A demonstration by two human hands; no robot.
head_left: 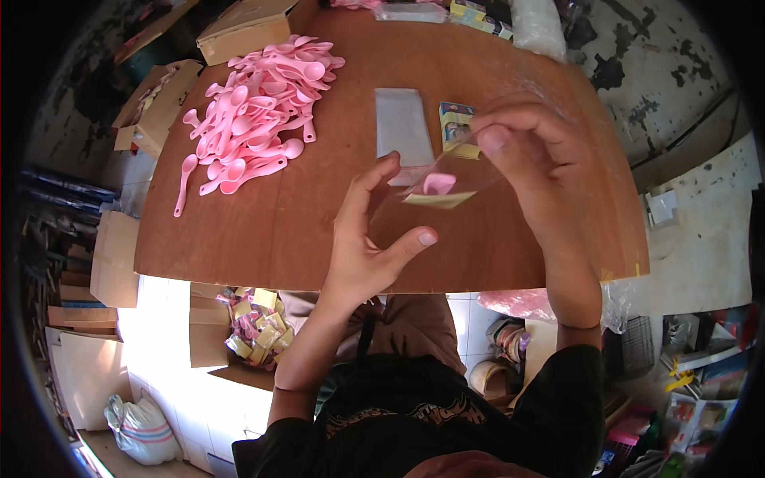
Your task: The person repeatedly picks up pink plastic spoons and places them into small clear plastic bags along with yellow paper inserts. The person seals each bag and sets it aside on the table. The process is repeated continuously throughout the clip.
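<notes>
My right hand (538, 151) pinches the upper end of a clear plastic bag (468, 177) between thumb and fingers. Low in the bag lie a pink spoon (438, 184), partly showing, and a yellowish card (443, 200). Beside the bag's lower end, my left hand (358, 251) is open, thumb and fingers apart, with nothing in it. Beyond the hands, a stack of clear flat bags (402, 123) rests on the brown table (319, 215). Right of that stack sits a small pile of printed cards (456, 119), partly covered by my right hand. A large heap of pink spoons (259, 111) spreads over the table's left side.
Cardboard boxes (247, 32) stand by the far left edge. Below the near edge, an open carton (209, 331) holds several filled packets (259, 323). Packs of cards (478, 17) and a roll of clear plastic (538, 28) are at the far side. A white sack (143, 430) stands on the floor.
</notes>
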